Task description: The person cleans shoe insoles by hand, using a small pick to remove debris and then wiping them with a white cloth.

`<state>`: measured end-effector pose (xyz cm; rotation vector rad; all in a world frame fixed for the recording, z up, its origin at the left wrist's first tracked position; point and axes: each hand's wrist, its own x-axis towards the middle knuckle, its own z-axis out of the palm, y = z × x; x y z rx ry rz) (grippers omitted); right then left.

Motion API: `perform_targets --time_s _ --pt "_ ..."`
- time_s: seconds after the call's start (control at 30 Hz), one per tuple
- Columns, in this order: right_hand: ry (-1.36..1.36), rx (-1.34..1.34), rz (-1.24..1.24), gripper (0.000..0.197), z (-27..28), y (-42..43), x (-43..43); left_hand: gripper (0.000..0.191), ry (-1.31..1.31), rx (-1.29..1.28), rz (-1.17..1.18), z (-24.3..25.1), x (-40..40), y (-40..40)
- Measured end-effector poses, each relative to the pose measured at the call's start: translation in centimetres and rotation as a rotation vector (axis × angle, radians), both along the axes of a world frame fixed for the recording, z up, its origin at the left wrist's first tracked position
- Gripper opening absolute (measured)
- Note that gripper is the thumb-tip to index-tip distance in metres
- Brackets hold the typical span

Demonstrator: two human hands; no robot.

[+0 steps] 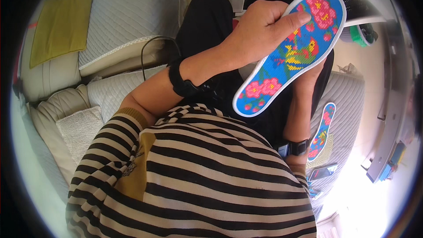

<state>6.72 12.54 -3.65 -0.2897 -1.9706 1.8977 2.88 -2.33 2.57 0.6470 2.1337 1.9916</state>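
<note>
An embroidered shoe insole [290,56], blue with pink flowers, a yellow-and-green pattern and white edging, is held up in front of my lap. My left hand [267,26] grips its upper left edge, with the thumb lying on the patterned face. Behind the insole's lower right edge is my right hand [310,74]; its fingers are hidden, so its grip cannot be made out. A second insole [320,135] of similar pattern lies face up on the quilted seat cover to my right, partly on a crocheted doily [325,155].
A smartphone [323,172] lies beside the doily on the quilted cover [343,115]. Beyond my knees stands a bin with a green liner [358,36]. Left are a padded sofa [132,10], a yellow-green cloth [61,28], a woven cushion [81,132] and a thin black cable [142,56].
</note>
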Motion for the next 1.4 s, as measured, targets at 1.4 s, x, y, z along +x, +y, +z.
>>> perform_targets --time_s 1.4 --pt "0.019 0.036 0.13 0.03 0.9 -0.6 1.0 0.044 0.112 0.037 0.187 -0.6 -1.3 0.4"
